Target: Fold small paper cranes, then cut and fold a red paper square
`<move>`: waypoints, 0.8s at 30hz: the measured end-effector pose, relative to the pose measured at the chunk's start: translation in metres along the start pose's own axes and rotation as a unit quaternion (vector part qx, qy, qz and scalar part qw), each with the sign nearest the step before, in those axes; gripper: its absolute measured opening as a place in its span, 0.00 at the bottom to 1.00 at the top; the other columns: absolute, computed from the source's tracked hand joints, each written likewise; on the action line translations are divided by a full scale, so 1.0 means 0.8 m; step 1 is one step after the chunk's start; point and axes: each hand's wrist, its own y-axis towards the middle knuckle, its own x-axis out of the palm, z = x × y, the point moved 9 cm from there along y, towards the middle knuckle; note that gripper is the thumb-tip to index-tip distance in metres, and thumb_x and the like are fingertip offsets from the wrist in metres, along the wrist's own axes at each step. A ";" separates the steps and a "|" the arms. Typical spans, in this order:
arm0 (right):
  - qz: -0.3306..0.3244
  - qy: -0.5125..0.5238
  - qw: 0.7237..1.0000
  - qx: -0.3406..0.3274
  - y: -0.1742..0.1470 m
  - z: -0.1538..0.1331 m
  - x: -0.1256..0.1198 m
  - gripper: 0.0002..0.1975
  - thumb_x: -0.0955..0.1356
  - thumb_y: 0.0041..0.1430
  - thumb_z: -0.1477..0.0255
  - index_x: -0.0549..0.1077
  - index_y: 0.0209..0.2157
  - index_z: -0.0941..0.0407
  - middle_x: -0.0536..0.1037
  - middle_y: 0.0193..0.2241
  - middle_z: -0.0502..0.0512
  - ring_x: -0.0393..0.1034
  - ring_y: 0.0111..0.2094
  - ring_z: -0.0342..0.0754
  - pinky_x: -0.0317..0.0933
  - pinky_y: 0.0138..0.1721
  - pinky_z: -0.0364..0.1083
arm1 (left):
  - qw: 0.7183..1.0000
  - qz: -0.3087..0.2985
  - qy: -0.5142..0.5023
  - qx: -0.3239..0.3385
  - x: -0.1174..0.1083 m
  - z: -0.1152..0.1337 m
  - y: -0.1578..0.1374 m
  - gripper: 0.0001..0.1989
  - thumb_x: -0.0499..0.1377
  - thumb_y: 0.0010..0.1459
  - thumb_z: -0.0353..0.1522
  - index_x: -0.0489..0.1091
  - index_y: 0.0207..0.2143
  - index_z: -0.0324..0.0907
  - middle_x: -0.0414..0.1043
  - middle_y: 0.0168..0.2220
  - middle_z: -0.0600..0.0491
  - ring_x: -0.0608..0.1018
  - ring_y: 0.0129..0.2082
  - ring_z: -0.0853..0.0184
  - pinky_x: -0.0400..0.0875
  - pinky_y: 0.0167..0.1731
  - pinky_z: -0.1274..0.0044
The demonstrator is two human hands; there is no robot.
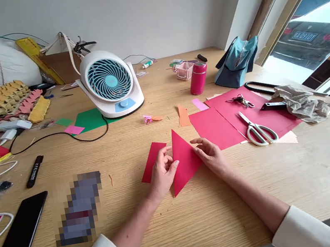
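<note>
Between my two hands is a red paper triangle (185, 160), its long edge toward the left and one corner pointing up and away from me. My left hand (164, 170) pinches that long edge between thumb and fingers. At the opposite corner, on the right, my right hand (210, 156) grips the paper between thumb and forefinger. A flat red paper strip (153, 161) lies on the table under and beside my left hand, partly hidden by it. Larger red sheets (216, 125) lie to the right of my right hand, with white-handled scissors (258, 131) on them.
A white fan (110, 82) stands at the back on green paper (88, 121). A pink bottle (198, 78) and blue bag (235, 63) are back right. Crumpled grey paper (302, 102) lies far right. A black marker (35, 171) and black phone (19, 234) lie left.
</note>
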 end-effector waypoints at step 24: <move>-0.101 -0.141 0.983 -0.056 -0.019 -0.037 -0.025 0.08 0.67 0.61 0.69 0.73 0.42 0.53 0.77 0.36 0.53 0.70 0.33 0.47 0.67 0.37 0.47 | 0.899 -0.146 0.353 0.216 0.020 0.052 -0.005 0.22 0.47 0.65 0.19 0.70 0.54 0.47 0.75 0.39 0.53 0.77 0.39 0.66 0.69 0.41 0.73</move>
